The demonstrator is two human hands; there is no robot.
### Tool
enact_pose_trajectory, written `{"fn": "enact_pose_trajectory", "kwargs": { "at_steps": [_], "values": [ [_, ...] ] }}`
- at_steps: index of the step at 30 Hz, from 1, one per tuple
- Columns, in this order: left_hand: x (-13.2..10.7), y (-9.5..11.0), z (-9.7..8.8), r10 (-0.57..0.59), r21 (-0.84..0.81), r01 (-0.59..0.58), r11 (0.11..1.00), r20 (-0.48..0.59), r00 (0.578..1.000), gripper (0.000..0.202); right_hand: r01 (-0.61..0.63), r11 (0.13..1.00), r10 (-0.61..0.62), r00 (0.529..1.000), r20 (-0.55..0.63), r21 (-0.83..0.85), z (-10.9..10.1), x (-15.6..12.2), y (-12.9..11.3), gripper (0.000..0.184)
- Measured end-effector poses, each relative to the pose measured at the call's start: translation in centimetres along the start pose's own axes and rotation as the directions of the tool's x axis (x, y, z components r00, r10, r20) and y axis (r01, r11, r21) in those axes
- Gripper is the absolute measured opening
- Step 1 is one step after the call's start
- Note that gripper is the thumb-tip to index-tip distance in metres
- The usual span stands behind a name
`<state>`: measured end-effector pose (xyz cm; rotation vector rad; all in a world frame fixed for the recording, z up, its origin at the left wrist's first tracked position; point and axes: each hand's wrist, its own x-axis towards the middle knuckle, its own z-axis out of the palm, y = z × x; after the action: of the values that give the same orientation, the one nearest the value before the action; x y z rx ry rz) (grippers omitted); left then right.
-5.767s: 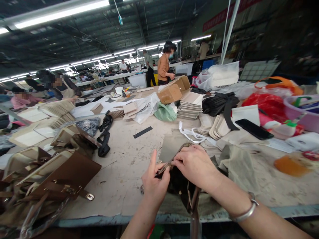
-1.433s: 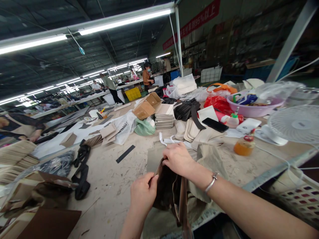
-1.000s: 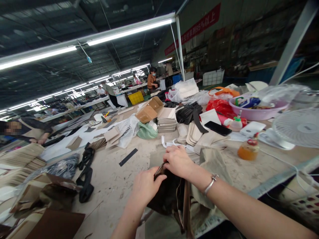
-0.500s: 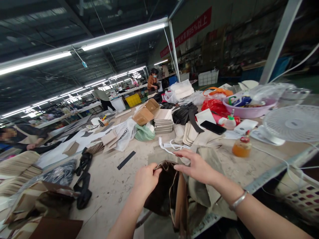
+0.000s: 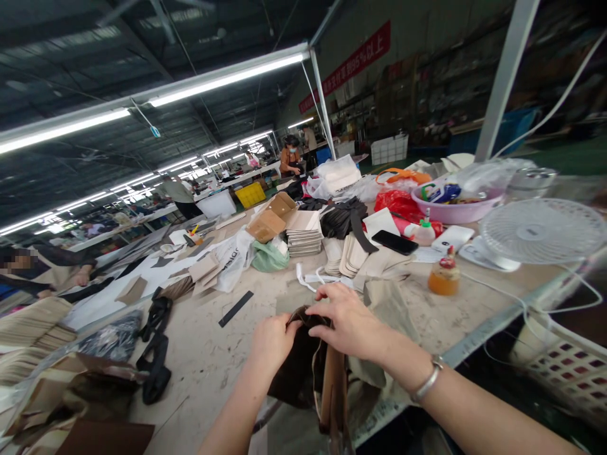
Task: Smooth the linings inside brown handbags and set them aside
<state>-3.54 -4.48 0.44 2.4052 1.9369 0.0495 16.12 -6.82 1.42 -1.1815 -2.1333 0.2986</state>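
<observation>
Long tube lights (image 5: 222, 79) overhead, running from near left to far, give bright, even light and blow out to white. The roof above them is dim, and so is the far right. Shadows on the table (image 5: 208, 354) are soft and faint. The left hand (image 5: 271, 344) and right hand (image 5: 348, 322) are sharp and well lit. The bag (image 5: 298, 373) is dark, its folds hard to read. Wide-angle bending curves the post (image 5: 505, 76) and stretches the edges.

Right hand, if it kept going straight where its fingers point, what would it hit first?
The right hand points left along the top edge of the brown bag, which it already touches. Going on, it would probably meet the left hand pinching that edge, though depth is unclear.
</observation>
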Motion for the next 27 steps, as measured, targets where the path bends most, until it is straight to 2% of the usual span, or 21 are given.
{"fn": "enact_pose_trajectory", "kwargs": {
  "at_steps": [4,11,18,23,27],
  "values": [
    [-0.1,0.1,0.0,0.006,-0.046,-0.007,0.999,-0.010,1.000,0.019,0.003,0.984,0.020,0.992,0.128,-0.177,1.1,2.5,-0.5,0.018],
    [0.3,-0.2,0.1,-0.006,-0.086,0.008,0.996,0.016,1.000,0.019,0.009,0.962,0.041,0.983,0.177,-0.273,2.5,3.6,-0.2,0.010],
    [0.5,-1.0,0.5,0.026,-0.165,-0.025,0.986,0.001,1.000,0.021,-0.088,0.959,0.106,0.993,0.053,-0.270,3.1,2.9,0.5,0.012],
    [0.5,-1.0,0.5,0.016,-0.154,-0.019,0.988,-0.022,1.000,0.023,-0.105,0.969,0.107,0.994,-0.002,-0.223,3.5,2.9,0.9,0.010],
    [0.2,-0.7,0.3,0.033,-0.209,-0.037,0.977,-0.023,0.999,0.027,-0.121,0.967,0.117,0.993,-0.029,-0.223,3.6,3.0,1.0,0.013]
  ]
}}
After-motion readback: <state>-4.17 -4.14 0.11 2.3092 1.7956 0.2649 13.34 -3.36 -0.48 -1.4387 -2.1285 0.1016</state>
